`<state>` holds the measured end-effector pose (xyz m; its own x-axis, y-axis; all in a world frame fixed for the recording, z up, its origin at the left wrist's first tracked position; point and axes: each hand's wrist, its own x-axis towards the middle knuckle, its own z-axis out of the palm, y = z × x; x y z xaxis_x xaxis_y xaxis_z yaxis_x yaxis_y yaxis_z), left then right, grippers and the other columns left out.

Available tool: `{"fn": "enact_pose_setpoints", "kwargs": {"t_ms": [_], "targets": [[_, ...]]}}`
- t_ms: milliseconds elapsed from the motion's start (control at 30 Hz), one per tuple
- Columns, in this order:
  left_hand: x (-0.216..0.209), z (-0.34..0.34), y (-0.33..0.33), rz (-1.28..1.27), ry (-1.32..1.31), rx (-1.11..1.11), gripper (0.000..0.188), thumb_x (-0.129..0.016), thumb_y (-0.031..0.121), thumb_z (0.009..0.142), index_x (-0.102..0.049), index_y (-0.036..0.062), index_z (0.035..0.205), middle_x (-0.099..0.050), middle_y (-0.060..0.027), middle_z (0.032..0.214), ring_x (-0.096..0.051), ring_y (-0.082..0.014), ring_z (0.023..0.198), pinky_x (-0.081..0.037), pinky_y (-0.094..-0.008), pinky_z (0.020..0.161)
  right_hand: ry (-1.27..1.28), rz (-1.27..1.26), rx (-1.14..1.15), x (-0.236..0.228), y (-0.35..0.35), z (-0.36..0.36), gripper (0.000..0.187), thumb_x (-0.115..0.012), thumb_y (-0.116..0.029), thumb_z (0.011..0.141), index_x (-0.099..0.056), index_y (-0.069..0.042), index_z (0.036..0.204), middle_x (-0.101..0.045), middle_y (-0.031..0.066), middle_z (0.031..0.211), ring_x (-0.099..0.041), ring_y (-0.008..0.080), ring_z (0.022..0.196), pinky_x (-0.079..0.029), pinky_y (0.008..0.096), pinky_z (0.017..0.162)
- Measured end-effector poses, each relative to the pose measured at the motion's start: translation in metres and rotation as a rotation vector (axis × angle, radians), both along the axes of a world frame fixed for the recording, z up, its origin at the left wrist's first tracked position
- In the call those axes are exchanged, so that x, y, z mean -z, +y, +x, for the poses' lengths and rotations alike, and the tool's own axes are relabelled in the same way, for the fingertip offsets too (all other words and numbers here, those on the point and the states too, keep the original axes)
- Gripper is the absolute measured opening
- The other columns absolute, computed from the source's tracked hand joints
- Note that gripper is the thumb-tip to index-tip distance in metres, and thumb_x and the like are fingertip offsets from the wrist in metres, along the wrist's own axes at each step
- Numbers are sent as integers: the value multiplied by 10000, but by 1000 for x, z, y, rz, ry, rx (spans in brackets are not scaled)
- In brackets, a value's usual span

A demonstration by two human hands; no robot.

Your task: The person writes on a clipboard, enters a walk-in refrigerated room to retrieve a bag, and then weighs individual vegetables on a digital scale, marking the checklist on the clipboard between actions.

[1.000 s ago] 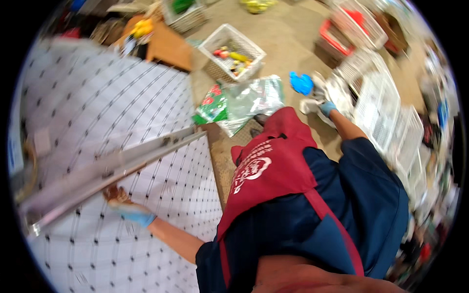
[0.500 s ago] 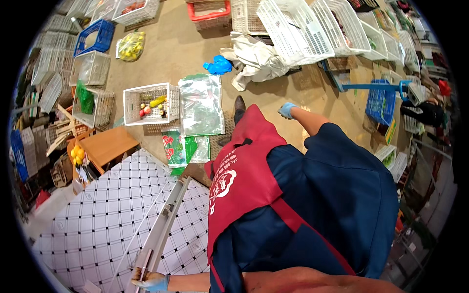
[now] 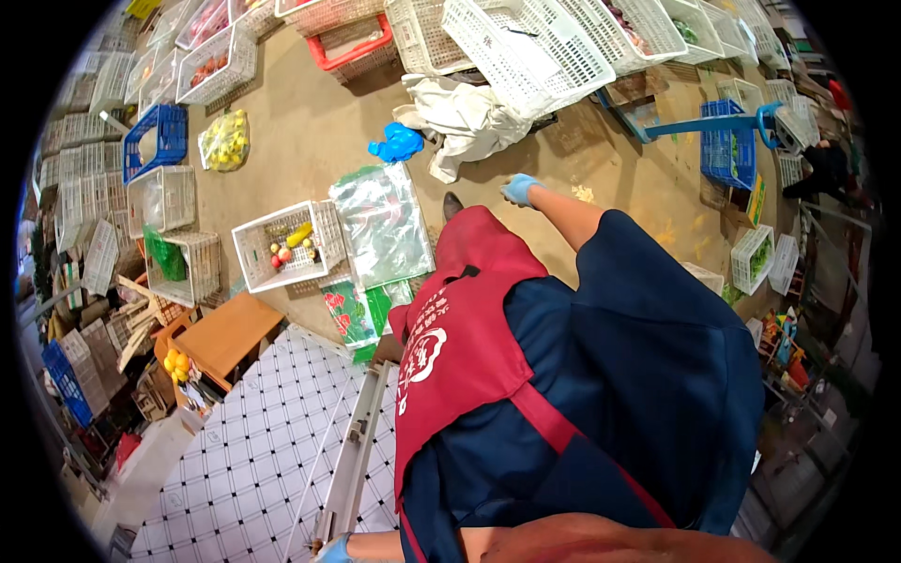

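Note:
My left hand (image 3: 332, 548), in a blue glove, is at the lower edge of the picture, partly cut off. Its visible fingers are closed at the handle (image 3: 325, 524) on the metal edge strip (image 3: 355, 450) of a white, black-dotted door panel (image 3: 239, 450). My right hand (image 3: 518, 190), also gloved in blue, hangs out ahead over the floor, fingers curled in with nothing seen in them. Below it are a dark shoe tip (image 3: 452, 203) and my red apron (image 3: 469, 310). A clear plastic sheet (image 3: 383, 225) lies on the floor to the left of the shoe.
Left of the sheet stands a white crate (image 3: 255, 261) with fruit and vegetables. Ahead lie a blue bag (image 3: 396, 143) and a crumpled pale cloth (image 3: 469, 117). White crates (image 3: 540, 56) line the far side. A blue pull handle (image 3: 709, 124) juts out at right; a brown table (image 3: 225, 333) stands left.
The view has turned and shifted, so the crates and sheet sit differently. The door edge and my left hand have moved right in the picture; my right hand has swung left and up.

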<state>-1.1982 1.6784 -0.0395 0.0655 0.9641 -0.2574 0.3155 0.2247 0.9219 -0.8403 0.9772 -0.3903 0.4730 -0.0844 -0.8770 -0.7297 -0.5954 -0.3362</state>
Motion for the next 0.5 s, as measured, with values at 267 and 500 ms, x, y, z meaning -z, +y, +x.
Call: {"fn": "enact_pose_setpoints", "kwargs": {"t_ms": [267,500], "targets": [[164,63,-67,-608,207,328,367,-466,384,958,-484,87,1173,-548,-62,1073,-560,-252,1012,-442,-387,907,-292,-38,33,-61,-6,-31,371,-522,-337,893,-639,-82,1137,-677,77,902,-614,190,755,-493,326,680],[202,283,-229,-511,185,1301,421,-570,310,943,-491,34,1251,-603,-72,987,-602,-199,924,-476,-302,827,-217,-263,106,-82,-87,-212,407,-489,-366,884,-649,-77,1121,-671,187,1009,-643,329,927,-496,395,825]]}}
